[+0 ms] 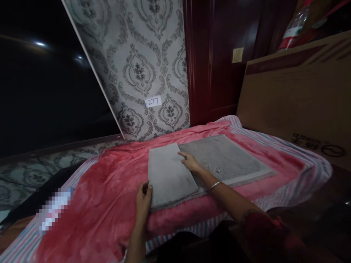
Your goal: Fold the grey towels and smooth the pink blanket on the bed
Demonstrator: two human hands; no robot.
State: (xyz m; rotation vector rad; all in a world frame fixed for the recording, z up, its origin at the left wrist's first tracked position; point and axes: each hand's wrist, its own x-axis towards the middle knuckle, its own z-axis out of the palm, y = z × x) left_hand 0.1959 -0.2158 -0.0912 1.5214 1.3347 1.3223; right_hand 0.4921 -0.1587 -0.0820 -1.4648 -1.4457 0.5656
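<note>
A grey cloth, perhaps a towel (230,157), lies flat on the red blanket with its left part folded over into a paler, smooth flap (167,171). My left hand (144,195) is at the flap's left edge, thumb and fingers closed on the cloth there. Across the flap's right edge rests my right hand (190,162), its index finger stretched out over the pale surface; the other fingers are partly hidden. A bracelet circles the right wrist. Small raised wrinkles show on the darker part, just beyond that wrist.
The red blanket (109,190) covers a surface with striped fabric (290,193) around its edges. Patterned wallpaper (139,69) with a paper label (153,101) rises behind. A large dark screen (49,80) stands left; a cardboard box (296,87) and a bottle (293,33) are at right.
</note>
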